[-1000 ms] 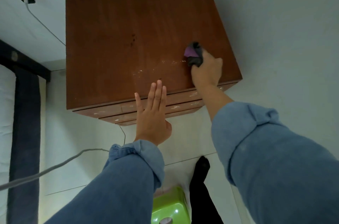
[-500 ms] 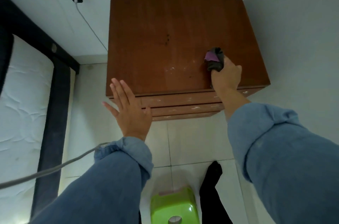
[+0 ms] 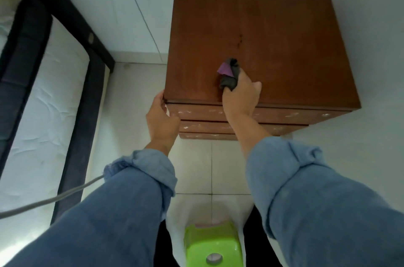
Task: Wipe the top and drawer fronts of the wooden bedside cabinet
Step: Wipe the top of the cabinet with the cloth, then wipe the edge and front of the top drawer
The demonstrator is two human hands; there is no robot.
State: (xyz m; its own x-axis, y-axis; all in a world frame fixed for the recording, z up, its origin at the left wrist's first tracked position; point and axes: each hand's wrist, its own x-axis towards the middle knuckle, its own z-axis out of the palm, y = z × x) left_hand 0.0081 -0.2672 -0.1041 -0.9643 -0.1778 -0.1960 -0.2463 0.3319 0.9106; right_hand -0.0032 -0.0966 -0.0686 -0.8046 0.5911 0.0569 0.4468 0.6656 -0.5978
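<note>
While right hand grips cloth, bunched, long axis pointing away.

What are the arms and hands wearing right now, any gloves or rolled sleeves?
Both arms wear a blue, denim-like shirt. The left sleeve and right sleeve are each rolled into a thick cuff below the elbow, leaving the forearms bare. The left hand and right hand are bare: no gloves, rings, or watch visible.
</note>
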